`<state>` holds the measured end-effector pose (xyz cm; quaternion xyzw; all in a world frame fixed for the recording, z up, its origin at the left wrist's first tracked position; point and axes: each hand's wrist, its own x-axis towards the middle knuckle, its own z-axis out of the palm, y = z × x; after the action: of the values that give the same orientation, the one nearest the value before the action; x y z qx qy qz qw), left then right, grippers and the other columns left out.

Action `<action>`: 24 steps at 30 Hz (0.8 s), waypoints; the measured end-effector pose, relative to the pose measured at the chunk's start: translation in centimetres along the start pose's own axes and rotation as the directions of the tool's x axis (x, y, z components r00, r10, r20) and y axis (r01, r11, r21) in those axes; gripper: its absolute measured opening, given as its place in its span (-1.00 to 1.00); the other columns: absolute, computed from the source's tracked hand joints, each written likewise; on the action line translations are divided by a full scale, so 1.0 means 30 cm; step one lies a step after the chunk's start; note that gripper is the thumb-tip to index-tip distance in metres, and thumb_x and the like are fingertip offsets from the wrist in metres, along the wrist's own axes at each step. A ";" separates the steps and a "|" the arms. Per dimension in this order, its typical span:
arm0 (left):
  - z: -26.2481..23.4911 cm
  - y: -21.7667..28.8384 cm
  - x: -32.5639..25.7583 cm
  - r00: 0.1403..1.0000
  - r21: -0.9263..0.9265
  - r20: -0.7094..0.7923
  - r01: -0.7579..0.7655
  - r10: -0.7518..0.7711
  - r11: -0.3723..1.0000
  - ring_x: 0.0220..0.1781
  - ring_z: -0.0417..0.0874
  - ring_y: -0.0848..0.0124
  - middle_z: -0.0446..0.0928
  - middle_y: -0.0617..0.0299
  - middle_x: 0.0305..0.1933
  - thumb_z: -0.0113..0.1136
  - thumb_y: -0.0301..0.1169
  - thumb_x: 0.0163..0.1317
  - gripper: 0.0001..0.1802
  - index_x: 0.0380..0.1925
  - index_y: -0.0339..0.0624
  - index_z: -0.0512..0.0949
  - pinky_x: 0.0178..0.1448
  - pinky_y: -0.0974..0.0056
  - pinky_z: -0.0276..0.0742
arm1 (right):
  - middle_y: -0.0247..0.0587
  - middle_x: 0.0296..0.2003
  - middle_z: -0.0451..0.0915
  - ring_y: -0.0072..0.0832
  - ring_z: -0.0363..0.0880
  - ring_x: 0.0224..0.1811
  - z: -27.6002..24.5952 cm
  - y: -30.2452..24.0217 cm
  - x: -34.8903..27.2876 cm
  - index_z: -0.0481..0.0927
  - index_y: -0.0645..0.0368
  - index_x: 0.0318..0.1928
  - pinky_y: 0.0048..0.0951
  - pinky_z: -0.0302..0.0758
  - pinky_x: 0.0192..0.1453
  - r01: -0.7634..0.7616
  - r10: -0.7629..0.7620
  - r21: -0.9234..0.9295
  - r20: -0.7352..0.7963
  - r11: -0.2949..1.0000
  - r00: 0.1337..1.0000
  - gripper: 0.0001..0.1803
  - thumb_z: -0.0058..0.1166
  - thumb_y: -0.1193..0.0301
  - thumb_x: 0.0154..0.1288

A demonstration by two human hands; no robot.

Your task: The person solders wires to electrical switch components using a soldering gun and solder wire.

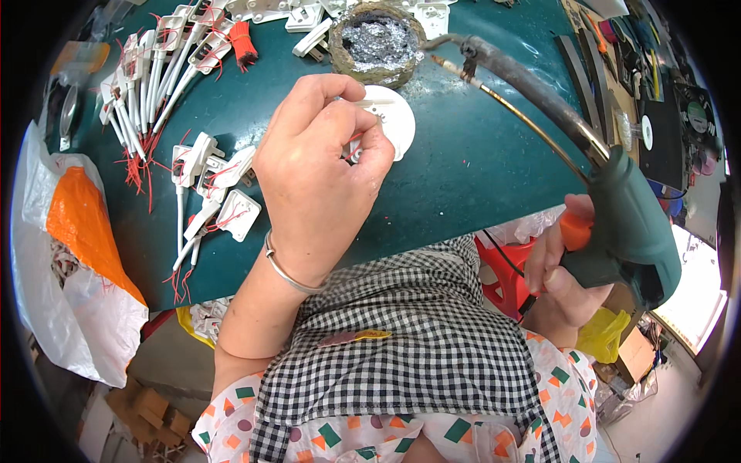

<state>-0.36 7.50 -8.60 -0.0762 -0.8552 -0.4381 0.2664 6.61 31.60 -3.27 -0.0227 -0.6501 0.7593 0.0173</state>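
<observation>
My left hand [320, 147] is closed over a round white plastic part [397, 123] on the table, its thumb and forefinger pinched together. A short red wire [355, 139] shows at those fingertips; the hand hides part of the white piece. In my right hand [567, 270] is a green soldering gun [629, 224], gripped by its handle with a finger at the orange trigger. Its long metal barrel and a thin brass-coloured tube reach up and left. The tips hang beside a round pot [378, 46] of silvery, crusted solder.
Wired white plastic parts [147, 69] lie in a bunch at the far left, with more white housings [212, 181] nearer. A bundle of red wires [242, 46] sits behind. Tools line the right edge; a white and orange sack [85, 224] stands left of the green table [463, 154].
</observation>
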 end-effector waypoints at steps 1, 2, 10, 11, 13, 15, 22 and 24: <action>0.001 0.000 0.001 1.000 -0.002 -0.001 -0.001 0.001 1.000 -0.45 0.57 0.35 0.59 0.20 -0.29 0.31 -0.66 -0.19 -0.84 -0.59 -0.24 0.52 -0.42 0.32 0.50 | -0.25 -0.50 0.37 -0.52 0.42 -0.67 0.002 0.005 0.007 0.24 0.46 0.27 -0.60 0.41 -0.63 -0.014 0.014 0.015 0.002 1.000 1.000 -0.16 0.39 0.51 -0.01; 0.002 -0.001 0.002 1.000 -0.008 -0.003 -0.003 0.003 1.000 -0.45 0.58 0.35 0.59 0.20 -0.29 0.31 -0.66 -0.19 -0.84 -0.59 -0.24 0.52 -0.42 0.32 0.50 | -0.25 -0.50 0.37 -0.52 0.42 -0.67 0.016 0.012 0.020 0.24 0.46 0.27 -0.60 0.41 -0.63 -0.011 0.011 0.014 0.001 1.000 1.000 -0.16 0.39 0.51 -0.01; -0.013 0.011 0.001 1.000 0.030 0.023 0.003 -0.004 1.000 -0.45 0.58 0.35 0.59 0.19 -0.28 0.32 -0.66 -0.18 -0.84 -0.58 -0.25 0.53 -0.42 0.33 0.52 | -0.10 -0.01 0.55 -0.46 0.56 -0.21 0.093 0.149 0.199 0.19 0.25 0.37 -0.55 0.52 -0.20 0.281 -0.014 -0.495 0.476 0.822 0.879 -0.09 0.33 0.73 -0.02; -0.010 0.014 0.001 0.999 0.022 0.031 0.028 -0.029 0.999 -0.45 0.58 0.35 0.58 0.19 -0.27 0.32 -0.66 -0.18 -0.84 -0.57 -0.26 0.53 -0.42 0.32 0.53 | -0.15 -0.02 0.56 -0.52 0.56 -0.15 0.135 0.195 0.220 0.28 0.22 0.33 -0.59 0.51 -0.16 0.333 -0.211 -0.261 0.405 0.906 0.890 -0.11 0.43 0.64 -0.04; -0.015 0.025 0.005 0.998 0.015 0.036 0.046 -0.047 0.999 -0.45 0.59 0.34 0.58 0.18 -0.26 0.32 -0.66 -0.17 -0.85 -0.57 -0.27 0.54 -0.41 0.32 0.53 | -0.14 0.04 0.56 -0.53 0.56 -0.13 0.169 0.200 0.263 0.40 0.24 0.25 -0.59 0.52 -0.15 0.386 -0.184 -0.394 0.462 0.834 0.868 -0.20 0.48 0.58 -0.06; -0.025 0.039 0.007 0.989 0.014 0.083 0.123 -0.124 0.992 -0.43 0.60 0.33 0.58 0.17 -0.25 0.32 -0.65 -0.16 -0.85 -0.55 -0.28 0.55 -0.41 0.32 0.54 | -0.14 0.01 0.58 -0.42 0.61 -0.07 0.210 0.241 0.298 0.35 0.23 0.26 -0.48 0.55 -0.05 0.435 -0.271 -0.327 0.442 0.839 0.855 -0.12 0.54 0.48 -0.12; -0.056 0.038 0.006 0.987 0.060 0.126 0.094 -0.101 0.994 -0.38 0.62 0.27 0.59 0.12 -0.18 0.34 -0.63 -0.11 -0.86 -0.49 -0.28 0.59 -0.33 0.27 0.56 | -0.11 0.02 0.57 -0.26 0.64 0.03 0.220 0.273 0.312 0.34 0.23 0.24 -0.35 0.56 0.08 0.387 -0.214 -0.306 0.473 0.870 0.855 -0.05 0.60 0.36 -0.20; -0.078 0.055 0.004 0.983 0.032 0.162 0.077 -0.081 0.997 -0.33 0.64 0.24 0.58 0.08 -0.11 0.37 -0.62 -0.09 -0.83 -0.45 -0.29 0.59 -0.28 0.23 0.57 | -0.11 0.03 0.56 -0.27 0.63 0.03 0.207 0.299 0.314 0.37 0.24 0.21 -0.35 0.55 0.08 0.415 -0.233 -0.312 0.483 0.855 0.844 -0.08 0.61 0.36 -0.20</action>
<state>1.04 6.64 -6.25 -0.0746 -0.8820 -0.4297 0.1787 -3.12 24.63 -11.28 0.2541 -0.7743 0.5796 0.0001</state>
